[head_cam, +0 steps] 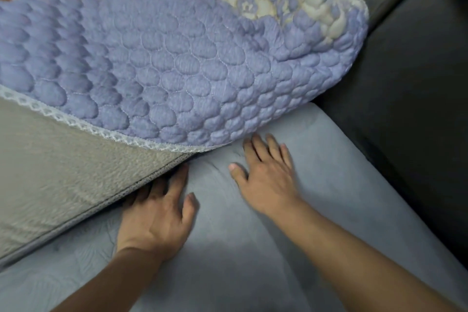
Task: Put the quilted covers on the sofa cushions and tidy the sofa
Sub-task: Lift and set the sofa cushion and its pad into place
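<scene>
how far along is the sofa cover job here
Early to midway, as far as this view shows. Done: nothing looks finished. In hand: the quilted cover lies folded back, beige underside up, off the grey-blue seat cushion. The left hand has its fingers under the folded edge; the right hand rests flat on the cushion. Left: spreading the cover over this cushion and smoothing it; the dark sofa beside it is bare.
</scene>
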Available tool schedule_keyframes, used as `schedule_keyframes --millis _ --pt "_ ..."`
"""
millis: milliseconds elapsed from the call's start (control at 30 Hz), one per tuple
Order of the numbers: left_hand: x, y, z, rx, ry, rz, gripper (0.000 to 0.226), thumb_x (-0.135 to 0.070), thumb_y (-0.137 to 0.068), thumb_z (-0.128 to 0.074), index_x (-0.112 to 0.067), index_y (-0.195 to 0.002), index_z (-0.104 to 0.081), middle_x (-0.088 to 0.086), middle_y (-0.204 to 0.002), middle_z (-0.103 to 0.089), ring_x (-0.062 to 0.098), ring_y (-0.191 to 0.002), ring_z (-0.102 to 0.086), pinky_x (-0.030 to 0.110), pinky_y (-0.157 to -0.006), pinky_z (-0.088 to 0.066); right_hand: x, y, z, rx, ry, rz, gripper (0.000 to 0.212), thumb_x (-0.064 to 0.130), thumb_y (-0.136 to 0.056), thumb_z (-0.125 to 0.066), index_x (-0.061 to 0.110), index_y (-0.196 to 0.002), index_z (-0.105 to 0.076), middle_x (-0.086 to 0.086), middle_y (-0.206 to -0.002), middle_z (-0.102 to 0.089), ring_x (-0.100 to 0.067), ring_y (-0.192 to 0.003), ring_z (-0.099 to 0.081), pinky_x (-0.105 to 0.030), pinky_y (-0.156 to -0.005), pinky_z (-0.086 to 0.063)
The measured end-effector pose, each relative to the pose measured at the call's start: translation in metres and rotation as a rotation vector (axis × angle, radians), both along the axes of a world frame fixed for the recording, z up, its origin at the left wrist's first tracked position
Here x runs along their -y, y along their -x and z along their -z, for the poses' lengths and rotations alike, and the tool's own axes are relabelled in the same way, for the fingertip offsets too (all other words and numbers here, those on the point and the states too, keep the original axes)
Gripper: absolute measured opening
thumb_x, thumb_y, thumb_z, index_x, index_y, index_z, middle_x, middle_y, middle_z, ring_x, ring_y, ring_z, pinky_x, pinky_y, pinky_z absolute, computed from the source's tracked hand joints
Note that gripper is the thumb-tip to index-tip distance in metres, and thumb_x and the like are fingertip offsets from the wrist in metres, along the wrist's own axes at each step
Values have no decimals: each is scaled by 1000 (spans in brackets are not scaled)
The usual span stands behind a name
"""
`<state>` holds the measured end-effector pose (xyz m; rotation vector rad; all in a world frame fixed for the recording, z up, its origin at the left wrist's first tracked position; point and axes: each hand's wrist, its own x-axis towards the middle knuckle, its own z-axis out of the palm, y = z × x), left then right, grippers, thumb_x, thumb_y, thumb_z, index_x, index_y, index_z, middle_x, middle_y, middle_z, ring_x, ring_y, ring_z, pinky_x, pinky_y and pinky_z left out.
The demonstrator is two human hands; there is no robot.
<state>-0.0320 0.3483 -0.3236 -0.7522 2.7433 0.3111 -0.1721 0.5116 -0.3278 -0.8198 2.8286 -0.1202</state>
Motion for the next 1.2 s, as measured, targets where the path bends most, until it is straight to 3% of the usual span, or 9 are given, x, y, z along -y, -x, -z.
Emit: schedule_keyframes --millis 133,333,467,600,733,833,967,1133,1200 --pt "-1 2 -4 13 7 -7 67 -60 -88 -24 -39 -152 -27 11 -130 -62 36 -108 -61 45 -88 -51 2 17 4 51 -59 -3 76 66 -93 -17 25 -157 -19 4 -166 -12 -21 -152 -1 -48 -122 1" --pt "-3 5 -13 89 -7 14 65 -58 -88 -28 -38 -150 -35 10 -128 -62 36 -108 -61 46 -88 -50 34 45 17 -39 -124 -23 66 55 -91 -16 30 -141 -50 0 -144 -53 -25 -140 -32 -49 -117 -13" --pt "-14 20 -21 -34 30 145 63 -41 -82 -37 -14 -135 -59 11 -132 -57 36 -107 -60 45 -89 -52 51 58 28 -68 -160 -33 62 49 -92 -17 38 -150 -34 6 -153 -43 -25 -146 -28 -50 -115 -15" --pt "-37 58 -7 -141 -166 222 78 -46 -87 -26 -12 -157 -24 8 -161 -29 24 -146 -28 37 -123 -22 54 60 24 -76 -108 -86 59 49 -95 -17 39 -151 -31 6 -157 -36 -24 -148 -24 -50 -115 -17" --pt "-41 84 3 -12 -156 95 75 -65 -94 -23 -17 -151 -28 15 -150 -46 32 -135 -46 41 -112 -36 27 64 19 27 135 -172 51 36 -96 -34 23 -141 -54 -8 -145 -53 -28 -138 -42 -42 -115 -29" --pt "-34 101 0 50 -140 118 76 -71 -93 -22 -17 -143 -40 13 -151 -45 31 -140 -41 40 -115 -32 -21 85 22 -156 155 97 48 45 -92 -42 23 -132 -59 -12 -137 -54 -36 -130 -45 -51 -111 -33" --pt "-30 113 4 94 -86 138 80 -74 -92 -15 -19 -134 -55 9 -155 -42 29 -147 -29 43 -123 -17 -75 156 13 223 -57 669 70 74 -87 -20 42 -150 -25 -9 -153 -36 -33 -139 -33 -54 -112 -22" --pt "-40 135 7 78 -126 39 75 -73 -93 -19 -26 -137 -57 4 -161 -32 25 -151 -19 41 -124 -2 -73 192 18 302 36 688 80 75 -81 -18 27 -136 -51 -12 -138 -55 -35 -125 -52 -46 -95 -37" --pt "-45 144 15 -28 -178 -35 76 -77 -90 -22 -34 -149 -42 -2 -166 -21 21 -153 -11 37 -124 3 -75 199 20 259 39 707 78 72 -84 -20 22 -131 -57 -14 -134 -58 -35 -122 -54 -44 -95 -39"
